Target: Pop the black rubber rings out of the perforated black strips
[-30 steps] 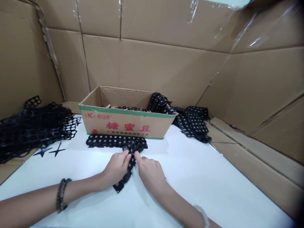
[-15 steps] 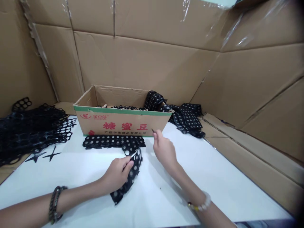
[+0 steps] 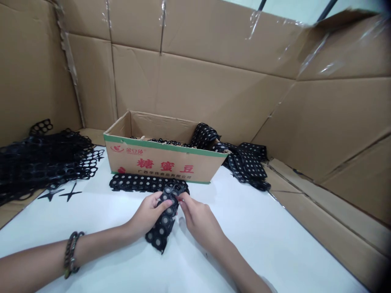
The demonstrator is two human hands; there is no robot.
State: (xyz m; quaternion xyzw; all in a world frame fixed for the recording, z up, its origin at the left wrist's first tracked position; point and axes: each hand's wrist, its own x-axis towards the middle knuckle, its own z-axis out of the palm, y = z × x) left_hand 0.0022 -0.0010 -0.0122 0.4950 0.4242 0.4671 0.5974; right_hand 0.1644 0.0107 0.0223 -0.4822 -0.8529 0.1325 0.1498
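My left hand point(image 3: 149, 215) is closed on a black strip with rows of pale round dots point(image 3: 161, 232), thumb on top. The strip's lower end hangs free over the white table. At the strip's upper right edge, the thumb and fingers of my right hand point(image 3: 200, 217) are pinched together, touching it; what lies between those fingertips is hidden. Just behind, a longer flat black dotted strip point(image 3: 134, 183) rests along the front of a cardboard box point(image 3: 165, 162), partly covered by the held one.
Black netting with round holes point(image 3: 45, 158) is heaped on the left, near two black star-shaped pieces point(image 3: 71, 193). Dotted black strips point(image 3: 249, 162) lie right of the box, and one drapes over its rim. Cardboard walls point(image 3: 198, 85) enclose the white table point(image 3: 106, 215).
My right hand has come left and down from beside the box front, where it pinched a small dark thing, to the held strip. The view has shifted slightly.
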